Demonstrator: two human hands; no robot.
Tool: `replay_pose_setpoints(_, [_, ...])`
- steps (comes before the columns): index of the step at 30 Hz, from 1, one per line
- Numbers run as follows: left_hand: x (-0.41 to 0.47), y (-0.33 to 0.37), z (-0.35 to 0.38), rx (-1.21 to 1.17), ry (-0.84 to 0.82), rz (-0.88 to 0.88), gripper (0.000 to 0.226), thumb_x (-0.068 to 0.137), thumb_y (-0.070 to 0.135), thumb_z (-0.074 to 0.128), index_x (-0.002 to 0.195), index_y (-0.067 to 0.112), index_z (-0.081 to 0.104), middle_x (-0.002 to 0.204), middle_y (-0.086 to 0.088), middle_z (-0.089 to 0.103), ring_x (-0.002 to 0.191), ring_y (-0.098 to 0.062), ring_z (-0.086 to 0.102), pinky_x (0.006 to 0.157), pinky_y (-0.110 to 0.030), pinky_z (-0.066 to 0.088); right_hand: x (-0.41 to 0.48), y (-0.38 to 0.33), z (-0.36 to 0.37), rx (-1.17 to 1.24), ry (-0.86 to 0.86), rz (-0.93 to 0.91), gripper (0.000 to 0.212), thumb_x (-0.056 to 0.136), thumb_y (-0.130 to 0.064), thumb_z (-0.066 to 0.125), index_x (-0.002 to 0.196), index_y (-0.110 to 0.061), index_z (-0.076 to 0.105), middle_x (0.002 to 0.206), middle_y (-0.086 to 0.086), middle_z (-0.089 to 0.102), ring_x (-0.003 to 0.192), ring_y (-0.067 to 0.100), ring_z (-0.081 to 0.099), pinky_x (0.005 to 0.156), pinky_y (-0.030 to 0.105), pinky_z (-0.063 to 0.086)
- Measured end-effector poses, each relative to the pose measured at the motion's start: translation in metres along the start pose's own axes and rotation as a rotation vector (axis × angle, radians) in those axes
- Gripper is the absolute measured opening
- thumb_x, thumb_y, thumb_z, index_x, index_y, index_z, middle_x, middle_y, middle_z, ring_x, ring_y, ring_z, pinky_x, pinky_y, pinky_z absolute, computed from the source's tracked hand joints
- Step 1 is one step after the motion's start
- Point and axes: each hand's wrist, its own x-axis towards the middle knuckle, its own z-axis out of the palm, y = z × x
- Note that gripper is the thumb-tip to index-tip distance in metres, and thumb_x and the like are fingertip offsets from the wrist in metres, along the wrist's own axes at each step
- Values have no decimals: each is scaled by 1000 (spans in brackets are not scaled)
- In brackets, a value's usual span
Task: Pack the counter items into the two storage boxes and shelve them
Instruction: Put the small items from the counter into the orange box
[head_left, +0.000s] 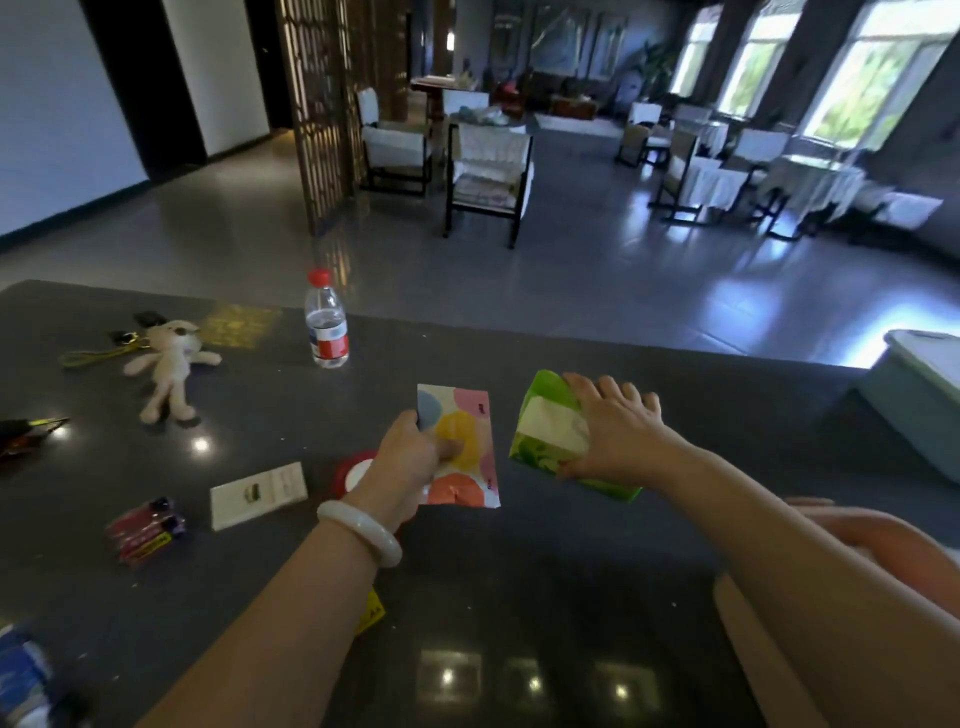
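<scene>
Green tissue pack (545, 436) and spotted packet (467, 415) are both being picked up mid-bench right now, one per hand. The left hand (410, 452), white bracelet (361, 530) on the wrist, is pinching the spotted packet, thumb pressing down on top and the other fingers tucking underneath. Just beside it, the right hand (618, 431) is clasping the green pack, fingers (608, 389) spreading over its top and the thumb hooking its near edge. So this looks like the gathering step: two soft packs are coming off the bench (519, 571) together.

A pale storage box (914, 405) is sitting at the far right, well apart from both hands, lid apparently on; only one box is showing. The next move is probably calling for a swing to the right, and for that lid to be off before anything drops in.

Plenty is waiting to be packed: a water bottle (326, 327) standing upright, a plush toy (169, 364) lying flat, a white card (257, 493), a pack of batteries (145, 530) and a red tape roll (348, 467) peeking out behind the left wrist.
</scene>
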Motion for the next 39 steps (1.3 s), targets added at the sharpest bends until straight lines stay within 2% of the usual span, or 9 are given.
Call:
replay_pose_setpoints(4, [-35,-7,47,34,-43,9,49,88,7,66,130,13,41,103,-5,58,82,-21,63,60,-33,53,-44,48,-8,22,32,34,117,59,-63,78,150,-33,10,142,2,34,133,31,32,110,50,22])
replay_pose_setpoints(6, [-51,-10,70,20,-44,5,47,87,6,66,128,11,43,102,-7,61,80,-23,65,56,-33,53,-66,73,-13,63,51,40,115,60,-64,78,149,-33,12,142,1,35,132,30,32,111,51,22])
replay_pose_setpoints(12, [-108,-29,156,-35,-43,42,45,86,11,68,125,13,47,110,-12,66,91,-27,69,64,-37,59,-143,162,-27,158,102,29,111,59,-66,77,146,-32,16,140,-1,40,129,26,37,111,49,23])
replay_pose_setpoints(16, [-139,-36,213,-34,-32,98,40,84,13,70,119,15,51,106,-11,68,89,-26,70,72,-42,59,-192,219,-31,162,126,-6,112,58,-67,77,146,-31,19,142,-4,39,131,25,35,111,45,23])
replay_pose_setpoints(22, [-171,-54,264,68,-16,161,37,84,16,71,116,14,52,101,-8,70,88,-23,71,80,-43,59,-237,266,-16,125,-29,-55,111,58,-68,76,147,-35,17,145,-9,33,133,19,31,113,43,23])
replay_pose_setpoints(25, [-173,-60,274,18,-19,163,36,83,13,72,115,10,55,98,-11,72,79,-21,73,64,-33,59,-247,272,-2,132,-124,-137,112,60,-67,76,148,-37,14,149,-11,28,140,19,25,117,47,21])
replay_pose_setpoints(28, [-171,-67,284,35,-14,189,34,85,15,71,115,8,55,99,-12,71,68,-14,71,43,-17,46,-252,268,10,88,-233,-175,113,64,-63,77,151,-34,10,153,-9,24,141,21,24,116,45,22])
replay_pose_setpoints(35, [-155,-91,287,57,14,235,35,86,21,71,116,13,55,105,-8,70,89,-20,72,73,-35,60,-256,258,37,99,-297,-194,119,65,-65,76,153,-30,4,159,-6,15,147,22,13,119,46,12])
replay_pose_setpoints(39, [-154,-100,286,-11,3,253,35,86,20,71,116,12,55,106,-9,70,90,-20,72,79,-41,60,-268,256,44,144,-281,-223,119,65,-64,76,152,-30,3,158,-7,15,147,18,10,120,43,9])
